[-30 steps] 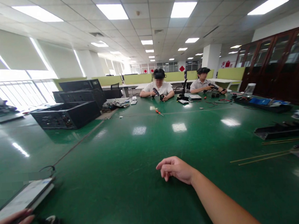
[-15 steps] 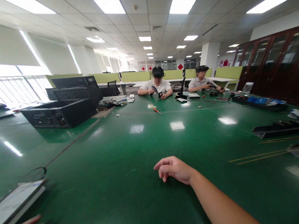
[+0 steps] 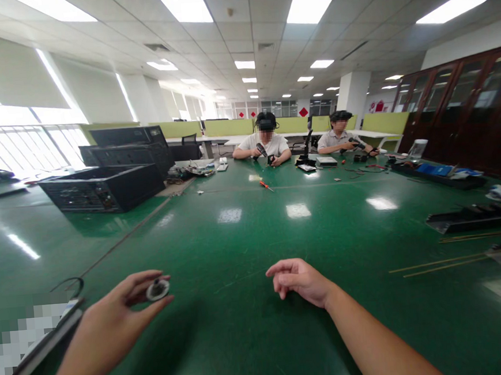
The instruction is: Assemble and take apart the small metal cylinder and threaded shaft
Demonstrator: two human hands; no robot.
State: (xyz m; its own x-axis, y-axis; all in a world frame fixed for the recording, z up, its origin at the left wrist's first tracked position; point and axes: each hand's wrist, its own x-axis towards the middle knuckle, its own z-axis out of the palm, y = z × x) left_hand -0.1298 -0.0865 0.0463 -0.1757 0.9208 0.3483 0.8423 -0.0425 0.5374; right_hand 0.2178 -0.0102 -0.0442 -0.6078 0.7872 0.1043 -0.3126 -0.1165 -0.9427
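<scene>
My left hand (image 3: 113, 314) is above the green table at the left of the view. Between its thumb and fingers is a small round part (image 3: 157, 289) with a pale ring-shaped rim and a dark centre; its exact kind I cannot make out. A soft shadow falls on the table below this hand. My right hand (image 3: 299, 282) hovers near the middle, its fingers loosely bent and apart, with nothing seen in them. Its palm faces left, towards the held part, and a wide gap separates the two hands.
A flat panel-like thing (image 3: 38, 354) lies at the left edge. Further back are black computer cases (image 3: 103, 187) and an orange screwdriver (image 3: 266, 186). Dark trays (image 3: 478, 216) and thin yellowish rods (image 3: 434, 265) lie at right. Two people (image 3: 264, 143) sit across the table holding tools.
My left hand has come up from the lower left corner towards the middle, carrying the small round part. My right hand has hardly moved; the view has shifted slightly.
</scene>
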